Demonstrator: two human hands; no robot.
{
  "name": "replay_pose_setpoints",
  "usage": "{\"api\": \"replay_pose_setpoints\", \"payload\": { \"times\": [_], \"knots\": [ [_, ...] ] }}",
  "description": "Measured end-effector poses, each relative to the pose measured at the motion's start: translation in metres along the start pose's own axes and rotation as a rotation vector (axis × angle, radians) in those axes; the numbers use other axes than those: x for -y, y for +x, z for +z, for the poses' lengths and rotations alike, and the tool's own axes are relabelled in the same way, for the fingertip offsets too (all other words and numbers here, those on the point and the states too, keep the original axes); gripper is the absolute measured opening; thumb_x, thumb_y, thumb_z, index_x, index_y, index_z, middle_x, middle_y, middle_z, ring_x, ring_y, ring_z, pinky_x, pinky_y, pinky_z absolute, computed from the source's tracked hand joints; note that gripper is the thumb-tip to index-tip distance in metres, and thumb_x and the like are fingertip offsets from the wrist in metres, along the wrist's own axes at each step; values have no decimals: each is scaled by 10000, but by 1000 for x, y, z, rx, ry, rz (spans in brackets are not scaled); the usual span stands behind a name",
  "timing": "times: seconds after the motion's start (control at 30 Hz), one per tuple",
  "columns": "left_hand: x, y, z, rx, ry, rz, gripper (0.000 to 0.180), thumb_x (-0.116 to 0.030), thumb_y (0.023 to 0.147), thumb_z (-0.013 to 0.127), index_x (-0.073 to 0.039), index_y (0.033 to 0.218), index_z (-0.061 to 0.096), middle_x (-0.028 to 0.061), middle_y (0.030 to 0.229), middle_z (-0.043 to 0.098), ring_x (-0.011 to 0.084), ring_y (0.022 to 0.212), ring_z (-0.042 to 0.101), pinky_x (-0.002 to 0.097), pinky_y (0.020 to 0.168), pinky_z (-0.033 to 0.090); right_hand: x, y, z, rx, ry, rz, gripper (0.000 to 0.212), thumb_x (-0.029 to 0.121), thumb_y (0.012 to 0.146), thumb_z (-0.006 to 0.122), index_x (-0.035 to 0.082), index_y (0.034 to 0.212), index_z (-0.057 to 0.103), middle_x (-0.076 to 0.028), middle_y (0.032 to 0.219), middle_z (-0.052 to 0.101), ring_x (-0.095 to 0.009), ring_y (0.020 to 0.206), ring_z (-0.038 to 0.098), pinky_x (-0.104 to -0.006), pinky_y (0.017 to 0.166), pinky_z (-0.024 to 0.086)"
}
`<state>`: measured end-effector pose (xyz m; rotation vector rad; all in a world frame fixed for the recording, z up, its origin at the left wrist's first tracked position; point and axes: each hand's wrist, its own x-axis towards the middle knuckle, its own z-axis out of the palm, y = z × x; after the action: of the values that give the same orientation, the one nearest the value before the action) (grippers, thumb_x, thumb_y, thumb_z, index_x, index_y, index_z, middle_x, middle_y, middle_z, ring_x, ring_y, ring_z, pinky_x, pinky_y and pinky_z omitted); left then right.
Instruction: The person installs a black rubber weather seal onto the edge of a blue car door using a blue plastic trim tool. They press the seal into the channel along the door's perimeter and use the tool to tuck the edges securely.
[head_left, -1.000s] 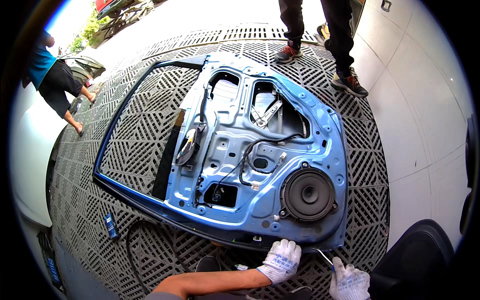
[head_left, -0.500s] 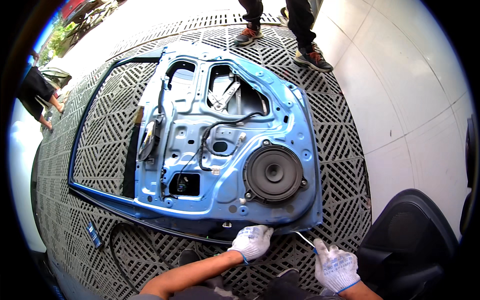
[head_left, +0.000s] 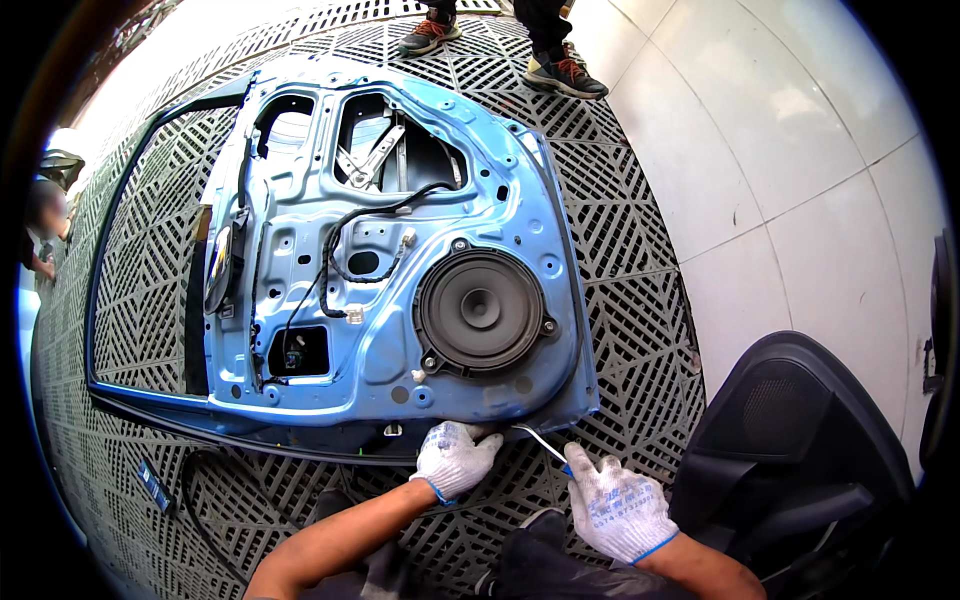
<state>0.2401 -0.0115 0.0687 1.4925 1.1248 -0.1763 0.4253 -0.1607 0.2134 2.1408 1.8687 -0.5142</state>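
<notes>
A blue car door point(head_left: 390, 375) lies on the floor grating, its bare metal inner side up. A round black speaker point(head_left: 480, 307) is bolted into it, and black wiring point(head_left: 329, 265) crosses its panel. My left hand point(head_left: 452, 462), in a white knit glove, is at the door's near edge, fingers curled; what they pinch is hidden. My gloved right hand point(head_left: 622, 512) is closed round the blue handle of a hook tool point(head_left: 541, 441) with a bent metal shaft. The tool's tip meets the door edge just right of my left fingers.
A black door trim panel point(head_left: 790, 430) stands at the right, beside pale tiles point(head_left: 800, 250). A dark cable or rubber strip point(head_left: 190, 500) loops near a small blue packet point(head_left: 155, 486). Someone's shoes point(head_left: 566, 77) are beyond the door; another person point(head_left: 45, 215) is low at the far left.
My view has shifted, so the door appears farther left and higher. The tool's tip has moved left along the door edge, closer to my left fingers. My left hand stays at the edge.
</notes>
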Motion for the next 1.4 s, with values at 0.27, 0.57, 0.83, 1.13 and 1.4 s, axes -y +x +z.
{"api": "replay_pose_setpoints", "payload": {
  "times": [0.27,0.57,0.83,1.13,1.4],
  "knots": [
    [16,6,14,-53,48,51,470,-420,1076,679,-53,1318,846,246,1227,823,431,1180,798,490,1050,621,9,13,-1,60,-68,-32,608,253,1062,657,-59,1575,566,-241,909,758,-349,615,784,-515,520,622],
    [25,6,22,-113,-1,118,452,-373,1083,696,-16,1325,832,265,1232,821,424,1181,806,469,1031,626,46,33,5,211,-51,16,552,161,1100,546,-172,1540,560,-253,923,777,-396,727,818,-541,599,659],
    [9,9,10,-81,41,126,446,-395,1096,698,-25,1299,841,261,1185,824,411,1118,822,461,998,635,37,80,-48,403,-166,-202,489,143,1034,641,-177,1403,675,-272,1041,833,-400,948,854,-515,787,689],
    [-7,3,15,-73,0,242,437,-327,1076,732,7,1347,808,272,1235,822,416,1166,813,452,1026,634,-8,85,-78,403,-177,-287,340,163,996,635,-53,1239,736,-233,1051,833,-379,944,854,-539,759,680],
    [-38,1,9,142,72,143,552,-375,1123,623,33,1485,705,332,1358,761,501,1296,724,533,1138,564,-62,1,-54,128,53,115,330,306,1088,666,27,1256,718,-212,893,785,-389,791,810,-514,687,653]
  ]
}}
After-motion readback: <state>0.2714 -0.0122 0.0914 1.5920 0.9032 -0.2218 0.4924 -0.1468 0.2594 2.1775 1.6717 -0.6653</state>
